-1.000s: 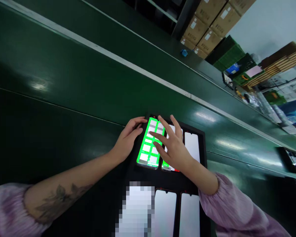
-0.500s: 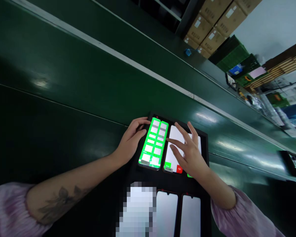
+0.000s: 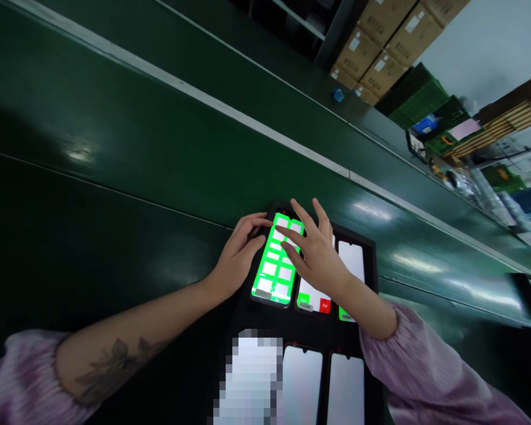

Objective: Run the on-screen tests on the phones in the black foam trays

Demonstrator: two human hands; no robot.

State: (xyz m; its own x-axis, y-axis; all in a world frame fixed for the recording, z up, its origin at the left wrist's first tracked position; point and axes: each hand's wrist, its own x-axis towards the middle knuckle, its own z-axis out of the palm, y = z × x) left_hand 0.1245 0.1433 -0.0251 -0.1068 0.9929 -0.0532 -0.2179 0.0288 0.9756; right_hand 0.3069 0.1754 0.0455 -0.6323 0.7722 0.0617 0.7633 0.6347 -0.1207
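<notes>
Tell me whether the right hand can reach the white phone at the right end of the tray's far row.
Probably yes: the right hand is spread open just beside the white phone, and only its own wrist crosses that screen.

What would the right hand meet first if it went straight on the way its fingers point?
The right hand would probably meet the far rim of the black tray, just past the green-screen phone under its fingers, then the green belt; height is unclear.

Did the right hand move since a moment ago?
Yes. The right hand slid left across the black tray, from the white middle phone onto the green-lit phone.
</notes>
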